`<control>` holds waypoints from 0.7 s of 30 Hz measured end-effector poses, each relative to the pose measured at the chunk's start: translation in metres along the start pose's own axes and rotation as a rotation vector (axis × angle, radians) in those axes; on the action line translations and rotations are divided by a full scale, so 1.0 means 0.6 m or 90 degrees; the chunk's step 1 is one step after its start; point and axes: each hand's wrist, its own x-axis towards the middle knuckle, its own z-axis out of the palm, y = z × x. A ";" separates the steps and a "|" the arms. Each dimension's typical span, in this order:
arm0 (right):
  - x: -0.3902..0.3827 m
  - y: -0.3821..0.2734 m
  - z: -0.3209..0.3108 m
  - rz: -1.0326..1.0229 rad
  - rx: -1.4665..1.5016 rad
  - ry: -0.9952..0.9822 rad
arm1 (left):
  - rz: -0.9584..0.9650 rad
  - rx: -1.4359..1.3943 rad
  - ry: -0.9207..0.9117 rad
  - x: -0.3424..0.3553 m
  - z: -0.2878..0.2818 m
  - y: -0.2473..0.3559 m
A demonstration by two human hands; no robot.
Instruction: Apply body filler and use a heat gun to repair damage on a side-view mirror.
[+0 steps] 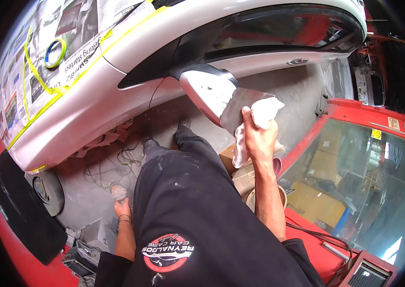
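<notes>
The dark shirt [221, 229] with a round red badge [169, 252] is nearest. Beside the trousers, the left hand [123, 206] hangs low, its fingers closed round a small pinkish-grey pad [118, 192]. The right hand [259, 138] is raised, gripping a bunched white cloth [265, 111], part of which hangs below the fist. Its thumb lies over a flat grey panel [241, 106]; whether this belongs to the mirror I cannot tell. Just left of that is the white wing mirror [205, 92], dark-specked, on the car [85, 91]. Below the right forearm are a box [241, 178] and a tub [280, 198]; a red frame [300, 148] with glass stands to the right. Cables [95, 174] lie on the floor, near a wheel [48, 191]. Farther, newspaper [75, 21] edged with yellow tape covers the car's left end, a tape roll [55, 53] on it.
</notes>
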 end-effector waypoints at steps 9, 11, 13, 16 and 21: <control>0.012 -0.044 0.070 -0.051 -0.028 -0.052 | 0.001 -0.002 -0.028 0.039 0.016 0.061; 0.000 -0.044 0.035 -0.112 -0.101 -0.032 | 0.013 0.017 -0.015 0.026 -0.009 0.045; -0.028 -0.035 -0.015 -0.070 -0.068 0.018 | 0.005 0.024 -0.006 0.018 -0.008 0.055; -0.008 -0.024 -0.029 -0.052 -0.089 0.025 | -0.003 0.045 0.001 -0.002 -0.009 0.051; 0.023 -0.021 0.000 -0.054 -0.050 0.027 | 0.094 0.066 0.018 0.054 -0.011 -0.051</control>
